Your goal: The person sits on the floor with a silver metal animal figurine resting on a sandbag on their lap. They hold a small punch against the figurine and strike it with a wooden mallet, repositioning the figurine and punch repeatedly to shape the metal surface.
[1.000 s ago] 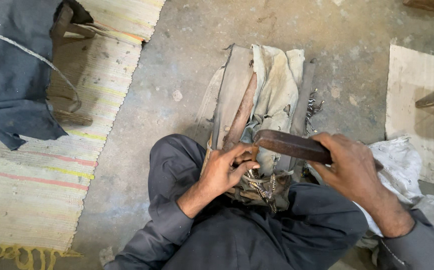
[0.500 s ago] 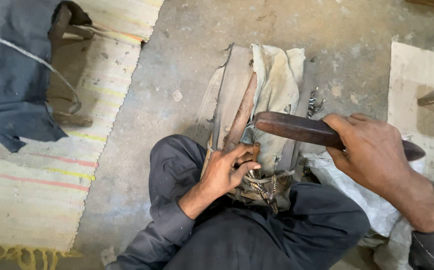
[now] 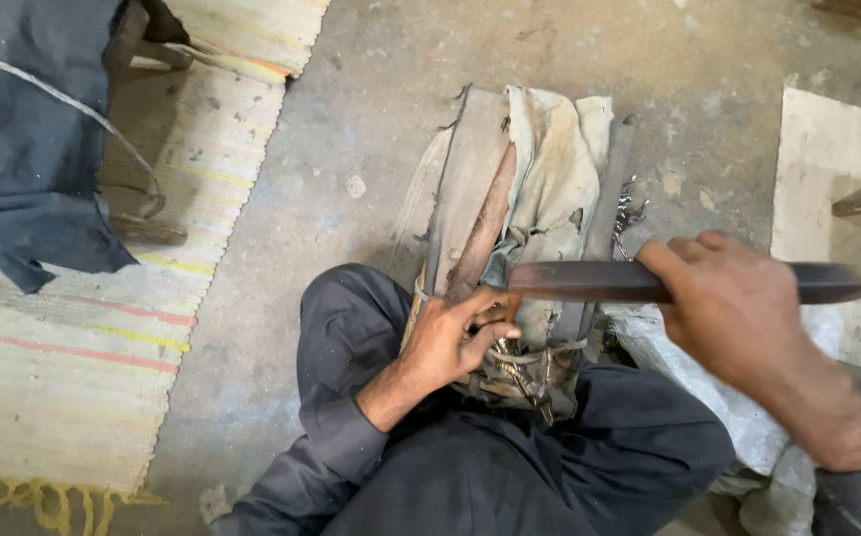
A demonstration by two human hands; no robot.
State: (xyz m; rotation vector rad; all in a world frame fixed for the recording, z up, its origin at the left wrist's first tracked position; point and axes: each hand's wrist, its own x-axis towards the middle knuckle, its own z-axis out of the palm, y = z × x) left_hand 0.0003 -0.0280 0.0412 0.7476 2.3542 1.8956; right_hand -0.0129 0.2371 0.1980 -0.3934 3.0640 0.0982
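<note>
While the left hand (image 3: pixel 460 333) pins a reddish wood piece (image 3: pixel 482 228) against the cloth-draped block (image 3: pixel 549 169) on the floor, the right hand (image 3: pixel 738 308) grips a dark wooden bar (image 3: pixel 589 281) just above it.

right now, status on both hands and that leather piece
Left hand pins brown leather strip on the wooden board. Right hand has a closed grip on dark wooden tool, raised above it. Pale cloth alongside, nothing between.

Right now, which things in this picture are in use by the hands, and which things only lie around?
In use:
left hand pressing the reddish-brown strip
right hand gripping the dark wooden tool
wooden board and pale cloth underneath

Lying about:
striped mat
dark cloth
pale slab
</note>
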